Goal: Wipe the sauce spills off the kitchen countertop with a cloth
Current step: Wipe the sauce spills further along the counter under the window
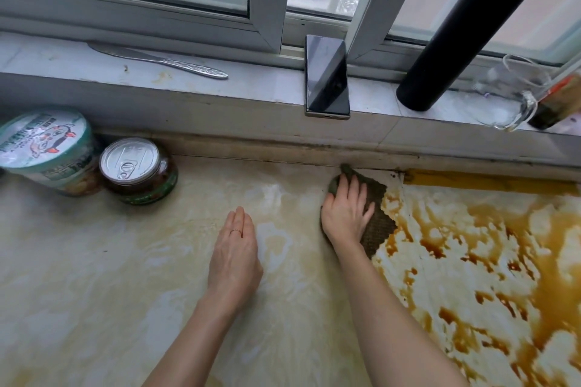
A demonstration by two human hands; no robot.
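A dark green-brown cloth (377,223) lies flat on the pale countertop (125,276) near the back wall. My right hand (345,214) presses down on it with fingers spread and straight. Just right of the cloth, brown sauce spills (490,261) cover the counter in streaks and pools out to the right edge of view. My left hand (235,254) rests flat on the counter to the left of the cloth, fingers together, holding nothing. The counter left of the cloth shows only faint yellowish smears.
A lidded tub (47,151) and a pull-tab jar (138,170) stand at the back left. On the window sill lie a knife (163,61), a phone (327,75), a black tube (456,41), a glass jug (509,97) and a dark bottle (559,100).
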